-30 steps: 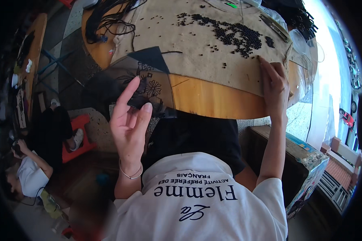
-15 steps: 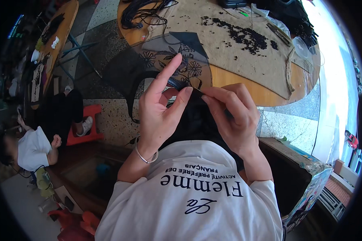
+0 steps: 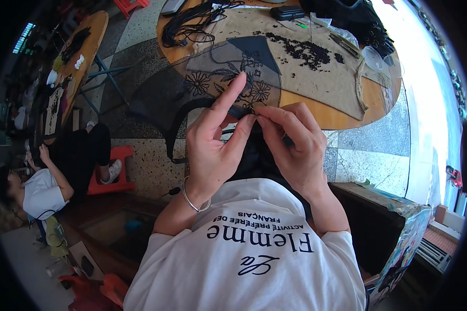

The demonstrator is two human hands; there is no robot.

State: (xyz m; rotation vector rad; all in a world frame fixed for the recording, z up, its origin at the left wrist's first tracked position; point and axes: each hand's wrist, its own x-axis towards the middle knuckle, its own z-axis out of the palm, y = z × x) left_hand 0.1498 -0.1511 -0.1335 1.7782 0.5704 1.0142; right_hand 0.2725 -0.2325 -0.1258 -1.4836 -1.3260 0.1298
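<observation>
Your bare left forearm and bare right forearm angle inward from bent elbows. Your bare left hand holds its index finger nearly straight, pointing forward and rightward, with the thumb reaching inward. Your bare right hand curls, its thumb and index fingertips close together, just beside your left thumb's tip.

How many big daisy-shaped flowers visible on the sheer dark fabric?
2. One flower is left of the index finger of the left hand; the second flower is right of it. The left hand may hide more.
</observation>
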